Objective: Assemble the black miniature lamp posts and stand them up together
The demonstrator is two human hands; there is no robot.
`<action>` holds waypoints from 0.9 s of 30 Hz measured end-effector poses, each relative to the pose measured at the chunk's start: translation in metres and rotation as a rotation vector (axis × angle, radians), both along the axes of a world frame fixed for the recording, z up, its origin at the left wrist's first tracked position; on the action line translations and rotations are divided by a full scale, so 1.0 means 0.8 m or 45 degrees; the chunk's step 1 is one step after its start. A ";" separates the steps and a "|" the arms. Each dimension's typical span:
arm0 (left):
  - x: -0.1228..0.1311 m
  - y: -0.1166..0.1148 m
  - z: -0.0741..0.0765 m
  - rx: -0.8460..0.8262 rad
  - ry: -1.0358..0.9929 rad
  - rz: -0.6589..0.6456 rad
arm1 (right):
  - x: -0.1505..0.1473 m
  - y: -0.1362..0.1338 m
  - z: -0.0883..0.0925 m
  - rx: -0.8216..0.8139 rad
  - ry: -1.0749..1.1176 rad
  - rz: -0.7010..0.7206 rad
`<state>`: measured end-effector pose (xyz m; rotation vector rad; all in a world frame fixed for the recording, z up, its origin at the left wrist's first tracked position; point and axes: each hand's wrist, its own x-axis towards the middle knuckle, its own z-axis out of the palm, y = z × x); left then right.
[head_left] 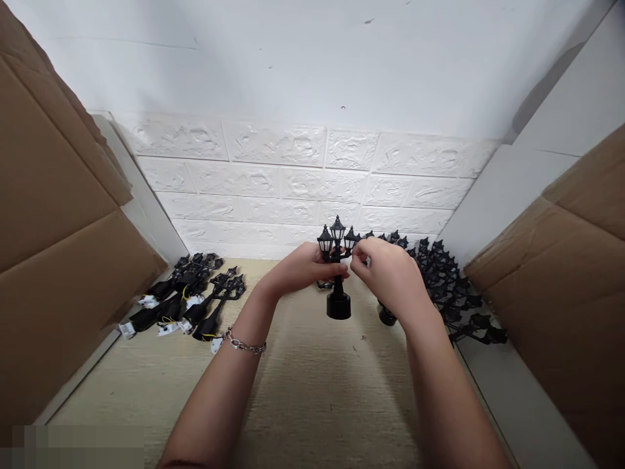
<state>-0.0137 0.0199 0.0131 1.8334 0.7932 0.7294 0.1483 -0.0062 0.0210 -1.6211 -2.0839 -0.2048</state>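
Observation:
A black miniature street lamp [338, 305] with three lanterns and a round base stands upright above the table in front of me. My left hand [305, 268] grips its post just below the lanterns, thumb across the front. At the lamp's right-hand lantern, my right hand [385, 270] has thumb and forefinger closed in a pinch against its edge; whether something small sits between them is hidden. Partly behind my right hand, another black lamp base [387, 315] shows on the table.
On the left lie several lamps [209, 319] with yellow wires and white parts at their bases. A dense pile of black lamps [439, 273] lies on the right. Cardboard sheets [63, 260] [561, 260] flank the table [322, 404]; a white brick-patterned wall [254, 176] stands behind.

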 end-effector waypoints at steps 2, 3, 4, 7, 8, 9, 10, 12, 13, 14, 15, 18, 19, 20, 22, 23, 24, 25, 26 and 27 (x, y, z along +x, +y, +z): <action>0.000 0.000 0.001 0.011 0.012 0.002 | 0.002 0.001 0.000 0.012 -0.020 0.024; 0.000 0.000 0.001 0.018 0.021 0.004 | 0.003 0.002 0.000 0.021 -0.029 0.033; 0.000 -0.001 0.001 0.027 0.029 0.007 | 0.003 0.002 -0.001 0.027 -0.038 0.042; 0.000 -0.001 0.002 0.046 0.050 0.023 | 0.005 0.004 -0.002 0.044 -0.060 0.059; 0.000 -0.001 0.002 0.046 0.055 0.028 | 0.005 0.004 -0.002 0.049 -0.066 0.059; 0.000 -0.001 0.002 0.043 0.057 0.033 | 0.005 0.004 -0.002 0.053 -0.071 0.058; -0.001 -0.001 0.002 0.042 0.059 0.036 | 0.005 0.004 -0.002 0.054 -0.073 0.058; -0.001 -0.002 0.003 0.045 0.060 0.036 | 0.005 0.003 -0.001 0.046 -0.066 0.060; -0.001 -0.003 0.003 0.048 0.059 0.035 | 0.005 0.003 0.000 0.036 -0.057 0.062; -0.001 -0.003 0.004 0.052 0.060 0.036 | 0.005 0.002 0.001 0.021 -0.047 0.062; -0.001 -0.004 0.004 0.055 0.063 0.041 | 0.005 0.001 0.002 0.005 -0.037 0.060; -0.002 -0.004 0.005 0.057 0.074 0.060 | 0.005 -0.001 0.004 -0.039 -0.014 0.054; -0.002 -0.003 0.005 0.058 0.073 0.065 | 0.004 -0.001 0.005 -0.047 -0.010 0.055; -0.002 -0.003 0.005 0.060 0.070 0.067 | 0.004 -0.002 0.005 -0.052 -0.008 0.057; -0.002 -0.002 0.004 0.066 0.058 0.065 | 0.003 -0.002 0.005 -0.062 -0.011 0.056; -0.003 -0.001 0.003 0.069 0.050 0.063 | 0.002 -0.002 0.005 -0.066 -0.015 0.049; -0.003 -0.001 0.002 0.071 0.045 0.061 | 0.002 -0.002 0.005 -0.070 -0.020 0.043; -0.003 0.000 0.001 0.069 0.040 0.060 | 0.001 -0.002 0.005 -0.070 -0.026 0.035; -0.003 0.000 0.000 0.064 0.033 0.058 | 0.000 -0.002 0.005 -0.065 -0.032 0.027; -0.003 0.000 0.000 0.057 0.025 0.056 | 0.000 -0.002 0.005 -0.059 -0.038 0.018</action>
